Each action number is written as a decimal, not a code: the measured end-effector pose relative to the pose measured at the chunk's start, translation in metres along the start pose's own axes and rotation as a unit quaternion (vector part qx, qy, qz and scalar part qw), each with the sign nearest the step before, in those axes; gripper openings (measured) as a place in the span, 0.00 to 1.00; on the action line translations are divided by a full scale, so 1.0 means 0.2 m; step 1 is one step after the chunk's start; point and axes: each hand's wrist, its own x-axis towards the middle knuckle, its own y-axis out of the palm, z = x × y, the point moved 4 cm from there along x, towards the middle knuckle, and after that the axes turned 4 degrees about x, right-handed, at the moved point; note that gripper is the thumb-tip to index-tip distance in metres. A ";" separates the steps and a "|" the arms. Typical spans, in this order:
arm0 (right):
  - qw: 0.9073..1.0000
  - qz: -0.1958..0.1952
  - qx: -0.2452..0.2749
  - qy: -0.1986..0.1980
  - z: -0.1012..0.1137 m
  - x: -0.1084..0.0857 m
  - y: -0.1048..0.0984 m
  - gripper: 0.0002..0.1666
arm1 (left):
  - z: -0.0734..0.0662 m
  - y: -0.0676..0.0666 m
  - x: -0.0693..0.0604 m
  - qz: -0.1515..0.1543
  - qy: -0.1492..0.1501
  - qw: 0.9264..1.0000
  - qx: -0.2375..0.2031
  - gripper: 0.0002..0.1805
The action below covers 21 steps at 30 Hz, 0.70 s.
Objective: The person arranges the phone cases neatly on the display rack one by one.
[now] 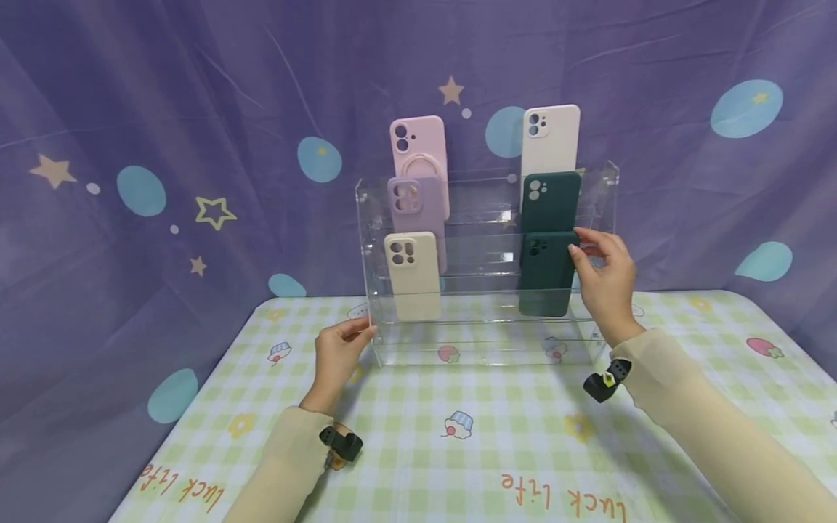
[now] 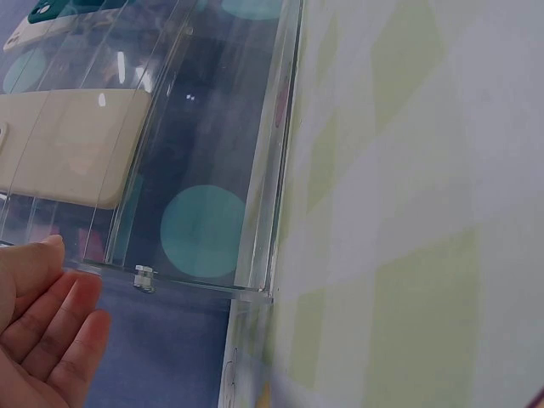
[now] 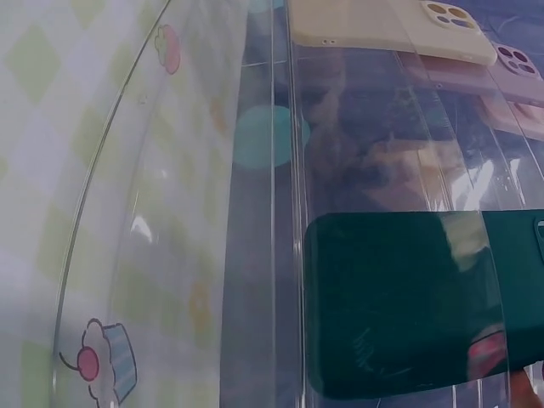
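Note:
A clear acrylic display stand [image 1: 480,305] with tiers holds phone cases in two columns. My right hand [image 1: 607,280] pinches the upper right edge of the front dark green phone case [image 1: 546,280], which sits in the lowest tier; that case [image 3: 399,306] is large in the right wrist view, with only a bit of fingers [image 3: 523,387] showing. Behind it stand another dark green case [image 1: 551,200] and a white case [image 1: 552,142]. At the stand's left side panel, my left hand [image 1: 338,356] grips the edge between thumb and fingers [image 2: 81,319].
The left column holds a cream case [image 1: 416,283], a lilac case [image 1: 425,207] and a pink case [image 1: 425,138]. Beneath the stand lies a green checked tablecloth [image 1: 418,472]. A purple patterned curtain [image 1: 229,109] hangs behind. Each wrist wears a small black camera [image 1: 343,443].

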 end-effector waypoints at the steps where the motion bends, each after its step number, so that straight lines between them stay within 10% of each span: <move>1: 1.000 -0.002 -0.004 -0.004 0.00 0.00 0.00 0.16 | 0.00 0.00 0.00 0.001 -0.001 1.000 0.001 0.11; 21: 0.999 0.011 -0.001 0.043 -0.03 -0.03 -0.09 0.19 | -0.01 0.02 0.01 0.011 0.006 1.000 0.003 0.12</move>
